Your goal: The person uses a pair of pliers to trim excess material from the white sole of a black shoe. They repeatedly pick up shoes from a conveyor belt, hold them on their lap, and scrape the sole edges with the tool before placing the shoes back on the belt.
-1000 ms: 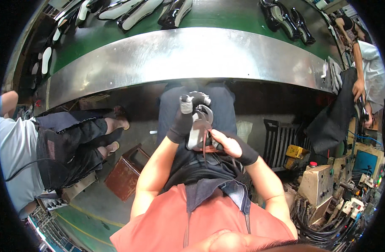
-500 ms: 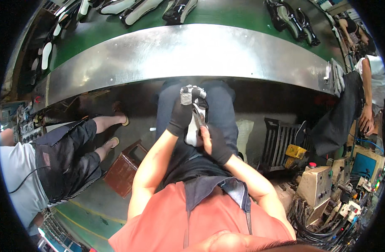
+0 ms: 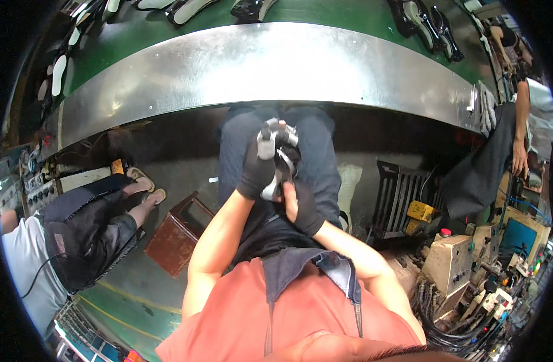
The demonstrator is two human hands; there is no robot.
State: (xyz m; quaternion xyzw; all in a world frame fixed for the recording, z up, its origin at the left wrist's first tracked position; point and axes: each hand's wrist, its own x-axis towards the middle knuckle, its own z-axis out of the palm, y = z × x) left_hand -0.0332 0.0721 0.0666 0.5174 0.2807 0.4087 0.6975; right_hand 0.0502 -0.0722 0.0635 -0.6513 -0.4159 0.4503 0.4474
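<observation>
Above my lap, just below the metal table edge, I hold a shoe with a black upper and a pale sole. My left hand, in a dark glove with grey tape round the fingers, is closed around its far part. My right hand, in a dark glove with the thumb bare, is closed against the shoe's near right side. Whether a small tool sits in the right fingers cannot be made out. Much of the shoe is hidden by both hands.
A metal ledge borders a green belt carrying several black shoes. A brown stool and a seated person are at left. A control box with cables stands right, near a dark plastic rack and another person's arm.
The shoe has turned between my hands, showing less pale sole. My right hand has shifted slightly left. The person at left has drawn their feet together, and the right-hand person's arm has moved.
</observation>
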